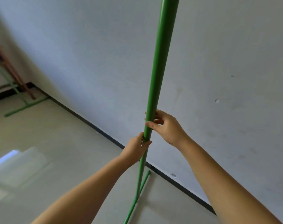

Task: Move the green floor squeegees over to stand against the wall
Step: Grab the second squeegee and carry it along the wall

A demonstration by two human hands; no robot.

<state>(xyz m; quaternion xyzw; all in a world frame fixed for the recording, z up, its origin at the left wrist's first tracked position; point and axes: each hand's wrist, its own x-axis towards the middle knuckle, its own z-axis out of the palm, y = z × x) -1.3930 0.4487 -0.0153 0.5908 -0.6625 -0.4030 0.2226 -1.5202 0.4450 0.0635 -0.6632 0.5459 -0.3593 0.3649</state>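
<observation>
A green floor squeegee (160,62) stands almost upright in front of me, its long handle running off the top of the view. Its green blade bar (137,198) rests on the floor close to the black skirting of the white wall (218,70). My left hand (136,148) grips the handle low down. My right hand (166,126) holds the handle just above, fingers wrapped round it. A second green squeegee (26,103) leans against the wall in the far left corner, its blade on the floor.
A brown wooden stick (13,71) leans in the far corner beside the second squeegee. A black skirting strip (92,125) runs along the wall's foot. The glossy pale floor (48,151) spreads to the left, with a bright window reflection on it.
</observation>
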